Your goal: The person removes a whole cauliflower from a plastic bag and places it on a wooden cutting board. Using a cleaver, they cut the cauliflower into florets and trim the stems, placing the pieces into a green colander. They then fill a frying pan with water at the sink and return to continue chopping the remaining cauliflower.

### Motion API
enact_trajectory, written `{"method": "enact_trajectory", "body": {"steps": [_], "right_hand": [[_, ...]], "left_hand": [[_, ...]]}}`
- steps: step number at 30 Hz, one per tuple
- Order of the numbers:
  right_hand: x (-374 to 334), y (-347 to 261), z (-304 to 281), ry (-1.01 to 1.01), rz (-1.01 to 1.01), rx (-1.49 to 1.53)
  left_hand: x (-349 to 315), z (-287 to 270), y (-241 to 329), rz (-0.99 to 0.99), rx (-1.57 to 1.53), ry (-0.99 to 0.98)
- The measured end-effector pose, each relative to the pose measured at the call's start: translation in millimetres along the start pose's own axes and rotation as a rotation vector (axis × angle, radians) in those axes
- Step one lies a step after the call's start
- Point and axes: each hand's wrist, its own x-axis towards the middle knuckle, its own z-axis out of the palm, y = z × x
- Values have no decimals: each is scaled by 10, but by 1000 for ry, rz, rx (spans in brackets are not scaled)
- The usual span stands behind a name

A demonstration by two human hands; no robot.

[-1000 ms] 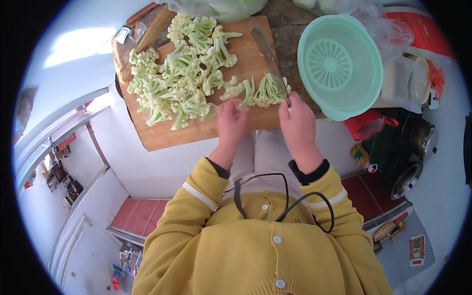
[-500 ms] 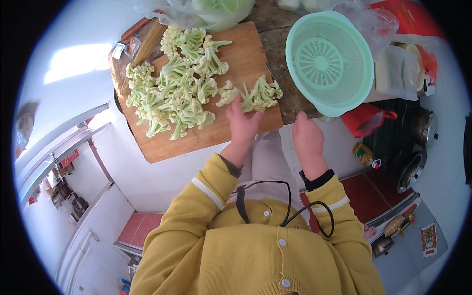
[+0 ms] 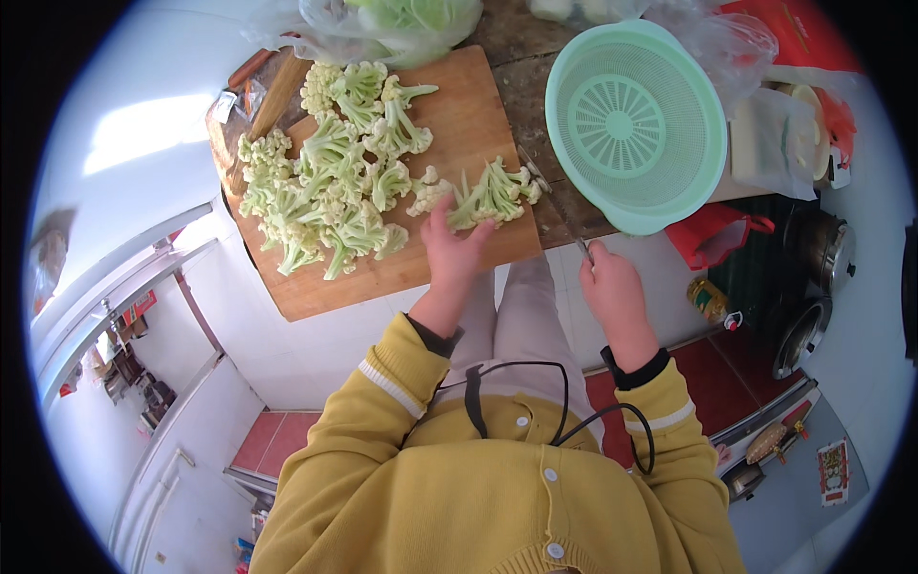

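Observation:
Pale green-white cauliflower florets (image 3: 330,191) lie heaped over the left half of a wooden cutting board (image 3: 469,96). A smaller bunch of cauliflower (image 3: 495,196) rests near the board's right edge. My left hand (image 3: 453,251) reaches to this bunch from the near side, thumb and fingers apart; its fingertips meet the bunch and a small floret beside it. Closed round a knife handle, my right hand (image 3: 615,285) is just off the table's near edge. The knife (image 3: 555,203) slants up and left from it, its blade seen almost edge-on beside the board.
A mint green colander (image 3: 620,124) stands right of the board. Behind are a plastic bag with leafy greens (image 3: 402,24) and a wooden rod (image 3: 280,96). Farther right are a red container (image 3: 717,234), an oil bottle (image 3: 706,298) and pots (image 3: 827,253). A black cable (image 3: 622,411) loops at my waist.
My right hand has moved slightly right and nearer me, and the knife blade now shows. My left hand has drawn slightly left and nearer me. The view has shifted a little.

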Motion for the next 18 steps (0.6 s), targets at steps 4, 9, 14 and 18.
{"method": "enact_trajectory", "body": {"steps": [4, 9, 14, 18], "right_hand": [[-130, 21, -10, -70, -78, 155], [3, 246, 73, -291, 234, 564], [126, 504, 283, -516, 369, 787], [135, 493, 436, -576, 337, 822]], "left_hand": [[-94, -5, -43, 13, -77, 71], [-171, 68, -14, 191, 170, 175], [-272, 288, 115, 154, 234, 222], [-262, 345, 247, 92, 200, 233]]}}
